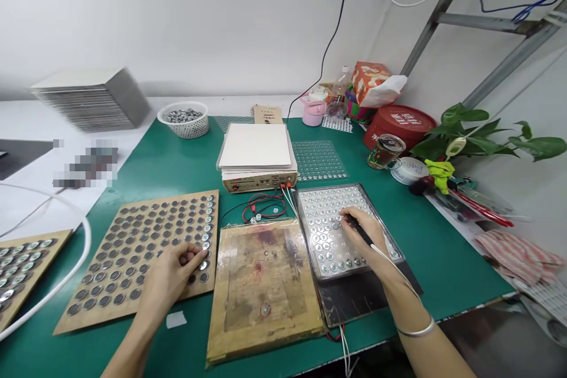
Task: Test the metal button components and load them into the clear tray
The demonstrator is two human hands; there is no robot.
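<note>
My left hand (175, 269) is over a brown board (116, 300) set with rows of small round metal discs (116, 275). Its thumb and fingers are pinched on a small round metal disc near the board's right-hand column, where the discs look shinier; the fingertips partly cover it. In my right hand (370, 236) is a black pen-shaped tool (361, 230) with a white wire running back along the forearm. Its tip is hidden by my fingers, above a clear tray (341, 251) holding rows of silvery discs. That tray rests on a black plate (354, 301).
Between the boards lies a worn wooden board (261, 271). Behind it stands an instrument box (259, 182) with white sheets (257, 144) on top and red and black leads. A white basket (183, 124) of metal parts, a glass mug (385, 152) and a plant (469, 130) stand farther back.
</note>
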